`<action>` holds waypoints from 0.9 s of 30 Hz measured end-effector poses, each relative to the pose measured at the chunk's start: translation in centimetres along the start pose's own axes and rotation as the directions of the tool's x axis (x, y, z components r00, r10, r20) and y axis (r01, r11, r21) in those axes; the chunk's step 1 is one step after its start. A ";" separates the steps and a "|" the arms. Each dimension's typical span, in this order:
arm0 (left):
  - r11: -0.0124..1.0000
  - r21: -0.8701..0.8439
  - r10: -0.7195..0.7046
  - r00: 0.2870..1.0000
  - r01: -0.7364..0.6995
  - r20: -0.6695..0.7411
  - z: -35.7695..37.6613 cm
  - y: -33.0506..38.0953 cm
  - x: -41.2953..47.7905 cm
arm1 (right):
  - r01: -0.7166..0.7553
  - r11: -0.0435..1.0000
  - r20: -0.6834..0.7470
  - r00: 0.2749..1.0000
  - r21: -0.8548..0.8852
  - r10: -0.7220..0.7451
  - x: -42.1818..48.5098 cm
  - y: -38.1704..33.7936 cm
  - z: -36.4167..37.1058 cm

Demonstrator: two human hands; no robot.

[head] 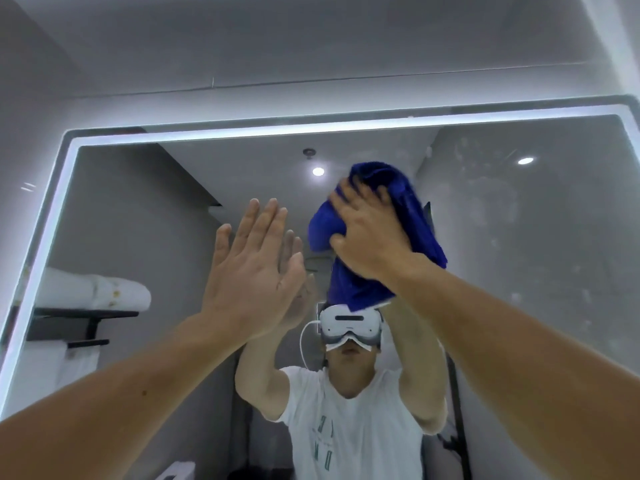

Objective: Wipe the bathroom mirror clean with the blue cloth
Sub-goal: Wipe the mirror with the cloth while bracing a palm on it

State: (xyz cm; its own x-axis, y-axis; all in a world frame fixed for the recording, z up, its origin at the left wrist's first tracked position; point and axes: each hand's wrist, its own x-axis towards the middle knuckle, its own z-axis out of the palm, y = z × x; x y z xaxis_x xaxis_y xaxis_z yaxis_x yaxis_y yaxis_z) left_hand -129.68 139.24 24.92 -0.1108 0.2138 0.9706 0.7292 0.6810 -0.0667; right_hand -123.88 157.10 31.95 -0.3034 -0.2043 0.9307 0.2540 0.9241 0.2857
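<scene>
A large bathroom mirror (519, 271) with a lit white border fills the wall ahead. My right hand (370, 233) presses a bunched blue cloth (408, 216) against the glass near the upper middle, thumb and fingers curled into its folds. The cloth hangs down below my palm. My left hand (252, 268) is raised flat with straight fingers at the glass, left of the cloth; its reflection meets it. Cloudy smears and spots show on the mirror's right part.
The mirror reflects a person in a white T-shirt with a headset, a dark shelf (83, 315) with rolled white towels at the left, and ceiling lights. Grey wall (311, 46) runs above the mirror's lit top edge (311, 128).
</scene>
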 end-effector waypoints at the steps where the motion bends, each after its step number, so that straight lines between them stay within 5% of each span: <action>1: 1.000 -0.006 -0.004 1.000 0.004 0.004 0.2 0.0 0.2 | 0.102 0.995 0.053 0.993 -0.016 -0.101 -1.2 -0.3 0.2; 5: 1.000 -0.018 -0.015 1.000 0.015 -0.003 0.8 0.7 0.8 | 0.338 0.940 0.272 0.901 0.048 -0.337 -7.9 -0.3 0.9; 8: 1.000 -0.031 -0.004 1.000 0.004 -0.002 0.5 1.2 0.7 | 0.382 0.924 0.315 0.873 0.030 -0.372 -11.0 3.6 -0.2; 13: 1.000 -0.015 0.009 1.000 -0.009 0.001 -0.7 0.5 0.7 | 0.042 0.998 0.092 0.995 0.038 -0.045 -6.5 8.0 -2.3; 18: 1.000 -0.021 0.016 1.000 -0.016 -0.019 -1.7 -0.3 0.6 | -0.135 0.990 -0.083 0.987 0.044 0.138 2.9 3.7 -1.5; 22: 1.000 -0.007 0.006 0.999 -0.006 -0.041 -2.2 -0.8 0.9 | 0.018 0.999 0.005 1.000 0.051 -0.018 5.4 -0.5 -0.2; 27: 1.000 -0.001 0.003 0.999 -0.003 -0.034 -2.3 -0.4 1.2 | 0.288 0.952 0.164 0.939 0.105 -0.302 -2.7 -2.6 0.8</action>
State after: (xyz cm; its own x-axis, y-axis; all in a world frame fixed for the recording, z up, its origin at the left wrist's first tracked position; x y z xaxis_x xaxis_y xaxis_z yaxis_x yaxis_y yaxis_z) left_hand -128.51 137.63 26.67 -0.0854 0.1915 0.9778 0.7306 0.6793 -0.0693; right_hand -124.46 155.45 28.55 -0.5122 -0.4180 0.7503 0.0581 0.8547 0.5159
